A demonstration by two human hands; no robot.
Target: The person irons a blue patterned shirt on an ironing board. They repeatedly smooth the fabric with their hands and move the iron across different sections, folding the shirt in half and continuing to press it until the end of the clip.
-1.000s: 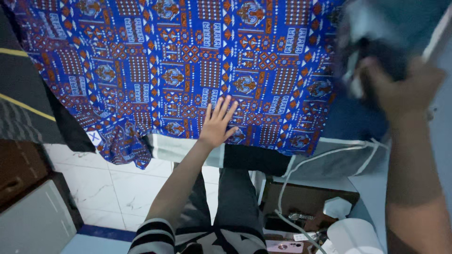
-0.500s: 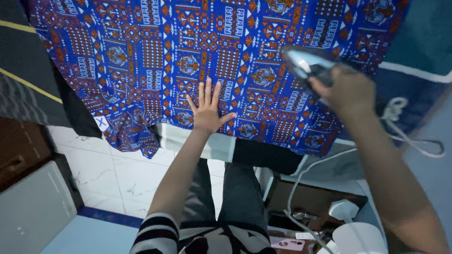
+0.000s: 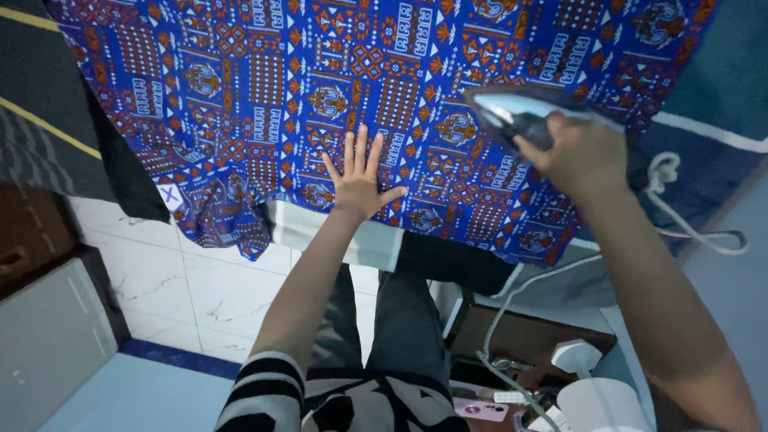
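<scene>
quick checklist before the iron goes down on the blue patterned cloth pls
1. Grip on the iron: ok. The right hand is closed around the handle of the dark, silver-soled clothes iron.
2. Cloth held flat: ok. The left hand lies open, fingers spread, on the blue and orange patterned cloth.
3. Left hand out of the iron's way: ok for now; it sits apart from the soleplate, to its left.
4. White power cord: not ok. It loops loosely by the right wrist and trails off the edge.
5. Cloth smooth: not ok. The hanging corner near the left edge is bunched.
6. Iron hot: cannot tell.
</scene>
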